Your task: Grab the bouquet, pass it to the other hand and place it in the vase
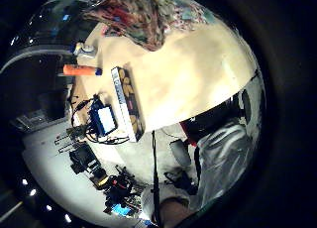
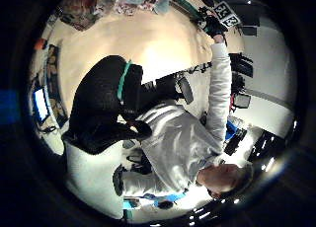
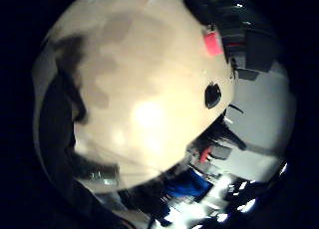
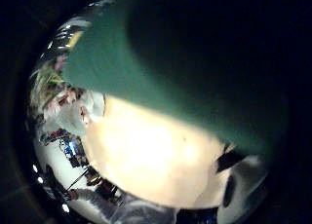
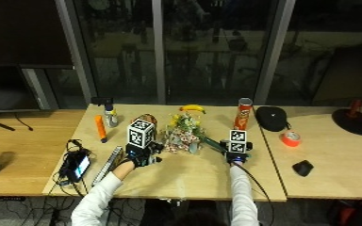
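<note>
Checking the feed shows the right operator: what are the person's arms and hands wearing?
Both arms are in light grey-white long sleeves. The left hand and the right hand each wear a black glove; the left glove shows a teal band in its thumb side palm view.

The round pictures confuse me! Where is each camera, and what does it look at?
Outside: above, behind the head, facing table; left hand, right hand.
Left little-finger: left palm, toward box and bouquet; white top.
Left thumb: left palm, back at person; own hand.
Right little-finger: right palm, table, black object; body unclear.
Right thumb: right palm, stem close; a sleeve.
Shared: outside and left little-finger show bouquet.
</note>
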Demonstrator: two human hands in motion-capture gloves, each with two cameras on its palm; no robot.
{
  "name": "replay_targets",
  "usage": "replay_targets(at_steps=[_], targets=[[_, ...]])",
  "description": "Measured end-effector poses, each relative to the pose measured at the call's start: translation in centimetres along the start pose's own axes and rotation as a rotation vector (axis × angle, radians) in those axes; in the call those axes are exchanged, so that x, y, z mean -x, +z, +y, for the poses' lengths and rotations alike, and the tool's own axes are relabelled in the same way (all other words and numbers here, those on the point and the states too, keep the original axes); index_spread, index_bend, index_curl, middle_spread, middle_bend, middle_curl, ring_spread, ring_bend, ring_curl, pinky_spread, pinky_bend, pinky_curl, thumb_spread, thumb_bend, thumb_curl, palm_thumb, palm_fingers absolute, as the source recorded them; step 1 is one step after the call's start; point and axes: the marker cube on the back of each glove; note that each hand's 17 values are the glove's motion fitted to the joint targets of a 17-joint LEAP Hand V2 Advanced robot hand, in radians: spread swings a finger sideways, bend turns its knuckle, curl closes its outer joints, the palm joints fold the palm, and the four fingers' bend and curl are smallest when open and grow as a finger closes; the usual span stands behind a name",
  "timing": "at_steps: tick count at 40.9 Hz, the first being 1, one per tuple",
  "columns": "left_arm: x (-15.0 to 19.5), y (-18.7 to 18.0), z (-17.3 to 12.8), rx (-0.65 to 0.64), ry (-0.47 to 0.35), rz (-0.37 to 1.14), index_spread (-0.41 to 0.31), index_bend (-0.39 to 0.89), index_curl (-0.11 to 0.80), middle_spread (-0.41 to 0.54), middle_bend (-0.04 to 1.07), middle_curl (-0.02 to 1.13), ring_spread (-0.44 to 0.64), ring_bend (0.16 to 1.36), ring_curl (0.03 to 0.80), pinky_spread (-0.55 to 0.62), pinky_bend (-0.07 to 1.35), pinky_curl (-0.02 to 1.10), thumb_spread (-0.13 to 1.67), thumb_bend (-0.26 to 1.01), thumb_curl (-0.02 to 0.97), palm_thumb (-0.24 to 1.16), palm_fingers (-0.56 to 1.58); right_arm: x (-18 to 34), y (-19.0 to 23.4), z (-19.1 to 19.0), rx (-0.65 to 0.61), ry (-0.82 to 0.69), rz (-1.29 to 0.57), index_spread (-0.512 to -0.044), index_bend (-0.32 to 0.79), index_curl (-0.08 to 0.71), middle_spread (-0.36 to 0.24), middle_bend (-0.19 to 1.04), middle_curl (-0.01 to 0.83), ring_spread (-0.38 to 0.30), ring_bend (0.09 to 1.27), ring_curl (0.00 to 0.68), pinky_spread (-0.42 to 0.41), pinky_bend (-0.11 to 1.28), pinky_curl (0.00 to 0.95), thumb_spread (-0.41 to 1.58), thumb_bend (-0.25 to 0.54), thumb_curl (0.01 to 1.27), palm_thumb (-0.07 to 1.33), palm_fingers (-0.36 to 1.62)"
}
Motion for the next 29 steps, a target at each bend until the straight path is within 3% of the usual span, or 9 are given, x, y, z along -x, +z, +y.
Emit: replay_targets(at_steps=[3,8,13,19,22,29], targets=[[-0.3,-0.4,0.2,0.004,0.013,0.008,-0.014,0.21,0.363,0.269,0.17,0.29,0.44,0.45,0.233,0.42,0.25,0.32,1.20,-0.02,0.318,0.36,0.15,-0.1,-0.9,0.2,-0.138,0.077,-0.088,-0.253,0.33,0.365,-0.183,0.68,0.585,-0.209,0.87,0.506,-0.209,0.64,0.407,1.08,-0.055,0.40,0.87,1.59],[-0.6,-1.1,0.1,0.034,0.057,0.078,-0.019,0.20,0.372,0.259,0.17,0.28,0.43,0.45,0.233,0.42,0.23,0.32,1.20,-0.02,0.318,0.36,0.17,1.1,-2.4,0.1,-0.206,0.075,-0.477,-0.239,0.46,0.428,-0.178,0.77,0.629,-0.201,0.94,0.552,-0.208,0.71,0.454,1.09,-0.032,0.38,0.85,1.52],[-0.6,-2.0,-1.6,0.025,0.108,0.267,-0.023,0.20,0.382,0.208,0.20,0.30,0.38,0.44,0.233,0.39,0.19,0.31,1.20,-0.02,0.320,0.36,0.30,2.7,-5.5,0.8,-0.249,0.075,-0.876,-0.227,0.55,0.486,-0.170,0.84,0.663,-0.190,1.00,0.581,-0.205,0.76,0.491,1.11,-0.008,0.38,0.87,1.46],[-2.2,-4.8,-4.8,-0.114,0.171,0.670,-0.017,0.21,0.397,0.182,0.20,0.32,0.35,0.44,0.245,0.36,0.17,0.30,1.21,-0.01,0.324,0.38,0.35,6.4,-9.6,1.2,-0.294,-0.047,-1.249,-0.217,0.60,0.531,-0.163,0.90,0.690,-0.182,1.05,0.603,-0.191,0.80,0.526,1.13,0.001,0.38,0.92,1.41],[-3.2,-6.6,-6.3,-0.199,0.180,0.883,-0.009,0.21,0.402,0.164,0.20,0.33,0.32,0.44,0.244,0.35,0.16,0.29,1.20,0.00,0.333,0.42,0.40,8.6,-10.7,0.7,-0.357,-0.097,-1.342,-0.214,0.61,0.546,-0.160,0.92,0.700,-0.179,1.07,0.611,-0.188,0.82,0.540,1.14,-0.006,0.38,0.92,1.39],[-6.6,-10.7,-8.4,-0.380,0.206,1.196,0.024,0.16,0.396,0.180,0.18,0.34,0.31,0.45,0.263,0.33,0.18,0.30,1.13,-0.02,0.354,0.46,0.34,13.9,-13.7,2.6,-0.245,-0.203,-1.578,-0.205,0.63,0.576,-0.151,0.95,0.714,-0.175,1.10,0.625,-0.183,0.84,0.564,1.15,0.007,0.38,0.98,1.36]])
